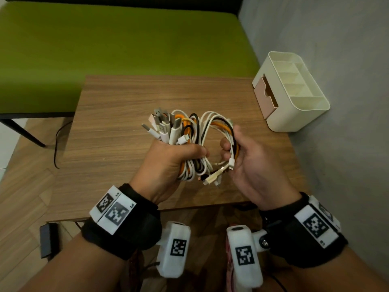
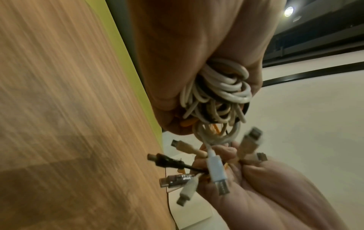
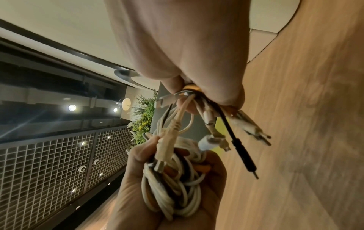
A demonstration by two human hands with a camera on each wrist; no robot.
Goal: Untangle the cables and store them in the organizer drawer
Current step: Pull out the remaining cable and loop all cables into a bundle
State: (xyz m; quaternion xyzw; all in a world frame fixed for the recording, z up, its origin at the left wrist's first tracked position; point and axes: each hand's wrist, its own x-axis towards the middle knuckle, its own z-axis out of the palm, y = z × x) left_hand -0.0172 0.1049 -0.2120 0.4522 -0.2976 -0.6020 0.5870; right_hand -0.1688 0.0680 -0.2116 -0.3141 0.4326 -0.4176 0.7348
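1. Fingers point(image 1: 195, 151) of the left hand point(image 1: 168, 165) are curling tightly round the cable bundle point(image 1: 189, 142), clamping the white, orange and black strands in the fist, with a fan of plugs point(image 1: 162, 127) sticking out beyond the thumb side.
2. Between the two sets of fingers, loose loops are arching above the bench point(image 1: 126, 102), so the whole bundle is being held in the air, not resting on the wood.
3. Right hand point(image 1: 252, 165) fingers are pinching a few strands at the far side of the loops, with several small connectors point(image 1: 219, 173) dangling just below them.
4. Judging by the slack curves, these cables are light, soft and springy; the jackets look smooth and may slip, so taking hold at a stiff plug body and feeding it back through the loops seems safest, without yanking the thin joints.
5. Well beyond the right fingers, the organizer point(image 1: 294, 114) is standing at the bench's corner; its top compartments point(image 1: 294, 81) appear empty, and its pink drawer point(image 1: 265, 98) is sitting partly pulled out, contents not visible.
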